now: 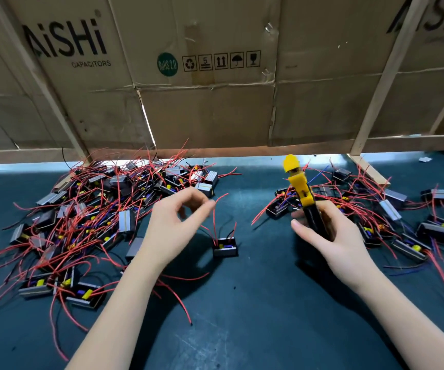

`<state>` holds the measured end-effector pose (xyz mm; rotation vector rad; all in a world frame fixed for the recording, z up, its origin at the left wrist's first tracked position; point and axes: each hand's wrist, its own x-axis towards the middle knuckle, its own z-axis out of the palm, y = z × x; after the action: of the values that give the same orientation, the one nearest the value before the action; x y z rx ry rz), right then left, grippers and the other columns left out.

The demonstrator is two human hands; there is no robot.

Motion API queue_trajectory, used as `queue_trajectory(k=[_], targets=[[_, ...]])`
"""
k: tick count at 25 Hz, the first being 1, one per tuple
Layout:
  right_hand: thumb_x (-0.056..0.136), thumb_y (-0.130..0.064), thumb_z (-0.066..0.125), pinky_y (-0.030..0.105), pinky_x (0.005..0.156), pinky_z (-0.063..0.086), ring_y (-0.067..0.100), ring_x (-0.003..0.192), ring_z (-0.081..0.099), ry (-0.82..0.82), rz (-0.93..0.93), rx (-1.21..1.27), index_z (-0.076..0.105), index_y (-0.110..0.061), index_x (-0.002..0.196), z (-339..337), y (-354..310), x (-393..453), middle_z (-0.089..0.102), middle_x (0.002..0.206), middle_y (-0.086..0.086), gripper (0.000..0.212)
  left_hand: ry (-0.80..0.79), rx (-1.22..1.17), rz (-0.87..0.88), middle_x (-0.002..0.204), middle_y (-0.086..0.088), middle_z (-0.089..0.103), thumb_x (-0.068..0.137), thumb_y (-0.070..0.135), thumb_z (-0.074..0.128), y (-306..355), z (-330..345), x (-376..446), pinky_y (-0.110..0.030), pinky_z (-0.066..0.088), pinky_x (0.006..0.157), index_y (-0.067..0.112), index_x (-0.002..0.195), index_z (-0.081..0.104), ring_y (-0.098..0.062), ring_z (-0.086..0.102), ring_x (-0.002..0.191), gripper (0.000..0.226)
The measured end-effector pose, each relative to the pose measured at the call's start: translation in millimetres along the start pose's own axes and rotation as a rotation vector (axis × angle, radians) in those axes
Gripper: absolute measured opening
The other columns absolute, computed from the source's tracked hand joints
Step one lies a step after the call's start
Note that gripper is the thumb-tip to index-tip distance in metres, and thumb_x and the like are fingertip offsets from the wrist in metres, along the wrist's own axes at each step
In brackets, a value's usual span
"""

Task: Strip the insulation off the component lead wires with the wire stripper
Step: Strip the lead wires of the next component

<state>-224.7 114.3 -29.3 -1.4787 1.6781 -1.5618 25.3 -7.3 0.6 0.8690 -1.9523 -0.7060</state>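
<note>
A: Where does the lone component sit?
B: On the table, mid-way. Big heap of components to its left, smaller heap to its right.
A: Behind it?
B: Cardboard wall. Wire stripper upright, right of the component, before the smaller heap.

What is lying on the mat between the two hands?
In the head view, one small black component with red lead wires stands between the left hand and right hand, on dark green mat.
</note>
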Motion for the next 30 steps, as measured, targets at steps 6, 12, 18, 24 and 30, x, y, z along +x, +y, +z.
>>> queue_trajectory(k=[6, 12, 18, 24, 30], targets=[[0.08, -0.047, 0.073, 0.019, 0.068, 0.041, 0.01, 0.074, 0.055, 0.033, -0.203, -0.329, 0.053, -0.037, 0.094, -2.5, -7.6, -3.5, 0.059, 0.082, -0.012, 0.026, -0.079, 0.061, -0.265, 0.076, 0.002, 0.07, 0.078, 0.03, 0.081, -5.4, 21.4, -4.7, -0.021, 0.049, 0.072, 0.014, 0.085, 0.071, -0.013, 0.062, 0.069, 0.02], [0.071, -0.05, 0.078, 0.032, 0.066, 0.04, 0.027, 0.078, 0.056, 0.1, -0.247, -0.844, 0.059, -0.02, 0.104, 2.4, 1.7, -5.5, 0.055, 0.094, -0.005, 0.048, -0.049, 0.148, -0.152, 0.094, 0.007, 0.061, 0.079, 0.016, 0.079, -2.2, 26.9, -7.9, -0.013, 0.042, 0.066, 0.021, 0.11, 0.057, -0.007, 0.053, 0.065, 0.038], [0.062, -0.045, 0.085, 0.037, 0.066, 0.046, 0.031, 0.075, 0.055, 0.195, -0.217, -0.917, 0.064, -0.014, 0.099, 9.0, 6.1, -7.0, 0.055, 0.098, 0.005, 0.052, -0.146, 0.403, 0.065, 0.074, 0.009, 0.061, 0.08, 0.047, 0.074, 3.3, 24.8, -10.8, -0.033, 0.047, 0.069, 0.027, 0.077, 0.073, -0.009, 0.052, 0.073, 0.02], [0.064, -0.045, 0.083, 0.04, 0.066, 0.041, 0.035, 0.079, 0.057, 0.192, -0.268, -1.047, 0.065, -0.013, 0.097, 9.3, 6.7, -4.2, 0.058, 0.082, 0.005, 0.049, -0.233, 0.229, -0.006, 0.076, 0.007, 0.066, 0.079, 0.025, 0.08, 1.4, 33.8, -12.3, -0.039, 0.049, 0.073, 0.022, 0.079, 0.078, -0.016, 0.059, 0.072, 0.004], [0.063, -0.041, 0.083, 0.04, 0.068, 0.04, 0.034, 0.081, 0.058, 0.209, -0.357, -1.058, 0.067, -0.011, 0.101, 5.8, 7.9, -1.6, 0.062, 0.087, 0.005, 0.051, -0.254, 0.168, -0.021, 0.075, 0.002, 0.065, 0.081, 0.021, 0.079, -1.5, 33.8, -11.6, -0.04, 0.046, 0.071, 0.019, 0.08, 0.078, -0.021, 0.057, 0.07, 0.003]])
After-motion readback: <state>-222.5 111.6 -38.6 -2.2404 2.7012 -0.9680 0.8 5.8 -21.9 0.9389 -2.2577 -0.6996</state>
